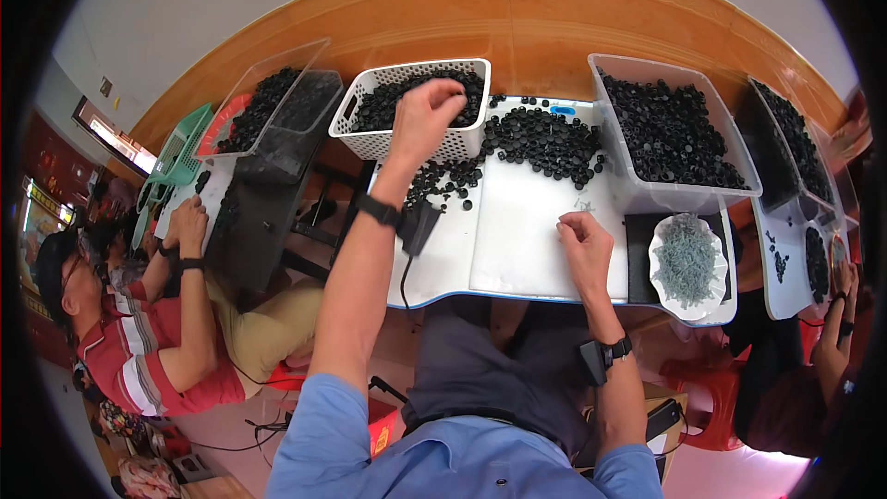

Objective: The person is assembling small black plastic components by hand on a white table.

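Note:
My left hand (425, 118) is above the near right part of a white perforated basket (407, 142) filled with small black round plastic parts (377, 107). Its fingers are curled in, and whatever they hold is hidden. Over the white work surface (522, 231) is my right hand (587, 245), thumb and fingertips together in a pinch. What sits in that pinch is too small to make out. A few tiny grey pieces (582, 206) lie just beyond it. Loose black round parts (545, 143) are heaped along the far side of the surface.
At the right stand a clear bin (684, 190) of black parts and a white scalloped bowl (662, 288) of thin grey-green pieces on a dark mat (639, 245). A co-worker (166, 342) sits to the left; another person's hand (845, 282) works at the right.

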{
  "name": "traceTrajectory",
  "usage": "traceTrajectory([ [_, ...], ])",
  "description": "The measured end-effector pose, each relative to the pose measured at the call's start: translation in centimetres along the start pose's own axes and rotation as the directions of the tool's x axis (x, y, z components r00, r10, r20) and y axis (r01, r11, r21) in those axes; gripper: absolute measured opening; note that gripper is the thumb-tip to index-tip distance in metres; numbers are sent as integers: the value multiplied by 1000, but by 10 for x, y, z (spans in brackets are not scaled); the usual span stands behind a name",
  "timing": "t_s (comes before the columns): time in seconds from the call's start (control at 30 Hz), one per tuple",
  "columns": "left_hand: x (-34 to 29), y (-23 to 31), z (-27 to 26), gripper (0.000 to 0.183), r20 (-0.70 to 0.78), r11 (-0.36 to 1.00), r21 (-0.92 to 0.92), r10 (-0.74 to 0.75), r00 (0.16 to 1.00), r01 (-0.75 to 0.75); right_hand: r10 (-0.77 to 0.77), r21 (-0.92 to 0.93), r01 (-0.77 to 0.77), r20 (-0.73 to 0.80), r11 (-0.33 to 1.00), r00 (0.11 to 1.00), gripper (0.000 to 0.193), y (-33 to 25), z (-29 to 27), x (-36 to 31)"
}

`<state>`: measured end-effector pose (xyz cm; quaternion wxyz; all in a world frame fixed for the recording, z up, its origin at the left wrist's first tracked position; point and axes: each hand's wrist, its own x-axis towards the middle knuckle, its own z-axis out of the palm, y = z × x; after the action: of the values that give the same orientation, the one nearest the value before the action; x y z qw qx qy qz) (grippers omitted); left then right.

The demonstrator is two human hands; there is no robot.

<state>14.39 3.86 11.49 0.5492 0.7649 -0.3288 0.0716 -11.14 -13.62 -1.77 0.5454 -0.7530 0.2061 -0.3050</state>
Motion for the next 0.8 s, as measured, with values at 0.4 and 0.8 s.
traceTrajectory([
  [0.4,-37,17,53,29,99,521,-812,-317,943,261,-120,-54,121,30,991,992,9,-5,-4,0],
  [0.8,-75,39,107,36,-80,566,-808,-383,920,165,-63,587,-270,483,763,873,60,-82,19,-72],
])
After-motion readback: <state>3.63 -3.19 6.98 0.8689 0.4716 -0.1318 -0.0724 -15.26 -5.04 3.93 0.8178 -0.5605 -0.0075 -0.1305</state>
